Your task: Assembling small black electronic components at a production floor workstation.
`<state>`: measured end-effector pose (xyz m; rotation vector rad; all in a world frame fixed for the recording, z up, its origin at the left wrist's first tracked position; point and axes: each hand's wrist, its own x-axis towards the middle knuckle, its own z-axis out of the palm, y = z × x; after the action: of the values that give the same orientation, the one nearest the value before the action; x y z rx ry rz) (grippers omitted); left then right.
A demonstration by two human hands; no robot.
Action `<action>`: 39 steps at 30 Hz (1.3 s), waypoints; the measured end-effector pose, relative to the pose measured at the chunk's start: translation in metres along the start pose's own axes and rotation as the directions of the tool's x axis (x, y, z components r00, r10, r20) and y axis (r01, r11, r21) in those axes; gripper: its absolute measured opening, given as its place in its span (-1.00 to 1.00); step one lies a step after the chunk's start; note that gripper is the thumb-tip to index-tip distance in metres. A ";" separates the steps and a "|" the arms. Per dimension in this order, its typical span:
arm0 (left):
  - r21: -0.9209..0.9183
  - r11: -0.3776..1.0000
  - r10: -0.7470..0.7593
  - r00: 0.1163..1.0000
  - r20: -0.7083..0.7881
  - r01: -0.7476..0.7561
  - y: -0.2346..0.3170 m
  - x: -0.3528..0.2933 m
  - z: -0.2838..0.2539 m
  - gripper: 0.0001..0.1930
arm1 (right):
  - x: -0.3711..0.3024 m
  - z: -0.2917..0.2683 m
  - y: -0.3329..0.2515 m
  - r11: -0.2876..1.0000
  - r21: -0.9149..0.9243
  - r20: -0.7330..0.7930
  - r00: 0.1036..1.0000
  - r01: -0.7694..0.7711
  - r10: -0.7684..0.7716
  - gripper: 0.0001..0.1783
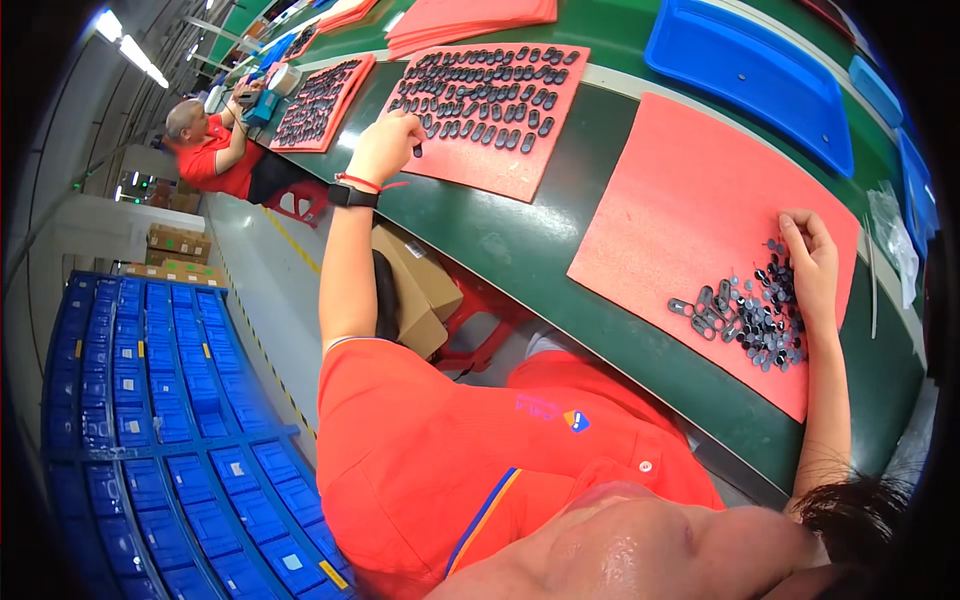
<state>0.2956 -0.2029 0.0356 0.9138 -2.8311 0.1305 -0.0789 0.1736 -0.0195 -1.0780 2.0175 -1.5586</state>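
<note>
My left hand [386,148] reaches to the near left corner of a pink foam sheet [480,178] that carries rows of small black oval parts [470,95]. Its fingers are closed at a black oval part [417,151] by the sheet's edge. My right hand [815,262] is over the right side of another pink foam sheet [665,200], thumb and fingertips drawn together. Whatever they pinch is too small to make out. Beside that hand lies a loose heap of small dark round discs [768,325], with several black oval parts [705,312] at its left.
Blue trays [750,75] and a clear plastic bag [890,235] lie along the far side of the green table [480,232]. A co-worker [210,145] sits farther left, near another loaded foam sheet [318,105]. A cardboard box [415,285] and a blue bin rack [170,430] stand below.
</note>
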 end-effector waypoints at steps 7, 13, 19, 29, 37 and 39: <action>-0.077 0.997 0.011 0.993 -0.114 -0.019 0.008 0.004 0.014 -0.90 | -0.002 -0.002 -0.002 0.999 -0.036 0.012 1.000 -0.023 0.024 -0.81; -0.344 0.878 0.218 0.919 -0.328 -0.331 0.103 0.046 0.013 -0.92 | -0.003 -0.005 -0.006 0.998 -0.065 0.063 0.998 -0.020 0.024 -0.84; -0.429 0.591 0.529 0.729 -0.433 -0.683 0.231 0.084 0.021 -0.86 | -0.014 0.008 -0.027 0.841 -0.418 0.146 0.939 0.344 -0.312 -0.85; -0.674 0.516 0.327 0.849 -0.415 -0.528 0.329 0.149 0.060 -0.87 | -0.007 0.000 -0.015 0.952 -0.225 0.040 0.978 0.208 -0.205 -0.87; -0.831 0.335 0.652 0.746 -0.136 -0.444 0.337 0.118 0.043 -0.86 | -0.008 -0.007 -0.013 1.000 -0.024 0.018 1.000 -0.004 0.004 -0.84; -0.851 0.323 0.660 0.743 -0.111 -0.414 0.335 0.113 0.045 -0.87 | -0.010 -0.006 -0.011 0.997 -0.063 -0.019 0.999 0.040 -0.042 -0.85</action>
<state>0.0022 -0.0025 0.0007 -0.3144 -2.6846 -1.2850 -0.0732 0.1840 -0.0085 -1.1386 2.0827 -1.5414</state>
